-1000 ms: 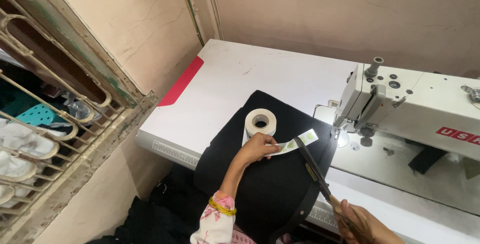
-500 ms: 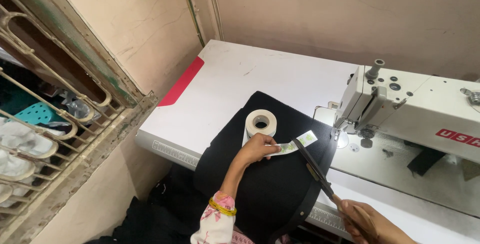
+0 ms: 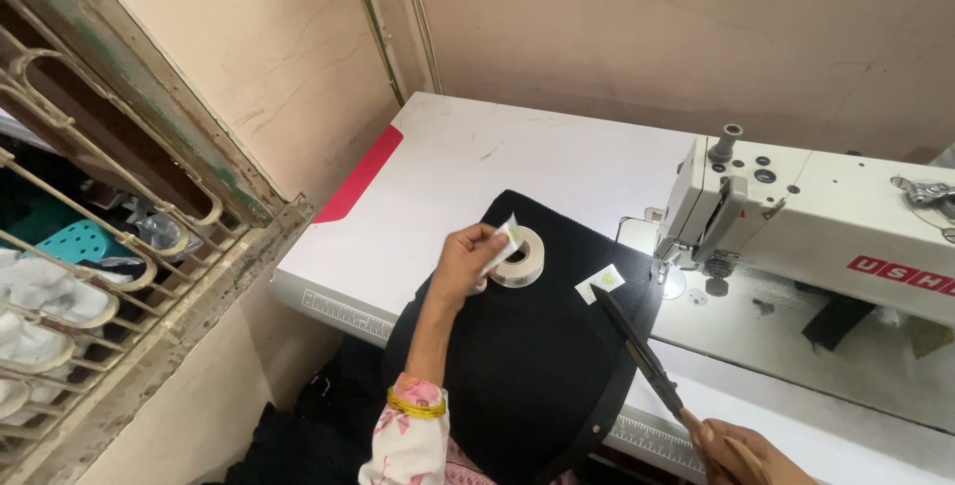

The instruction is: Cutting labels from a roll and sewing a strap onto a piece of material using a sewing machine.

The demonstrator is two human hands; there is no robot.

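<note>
My left hand (image 3: 466,264) pinches the loose end of a white label tape, right beside its roll (image 3: 521,258), which lies on a black fabric piece (image 3: 537,366). One cut label (image 3: 600,281) with a green mark lies on the fabric to the right of the roll. My right hand (image 3: 741,452), at the bottom edge, grips long dark scissors (image 3: 637,351), whose blades are together and whose tip points at the cut label.
A white sewing machine (image 3: 816,221) stands at the right on a white table (image 3: 468,162) with a red strip (image 3: 358,177) at its left edge. A barred window grille (image 3: 109,246) fills the left side. Walls close the back.
The strip that ran from the roll to the scissors is now cut: one label lies loose on the fabric. My left hand has drawn back left with the tape end.
</note>
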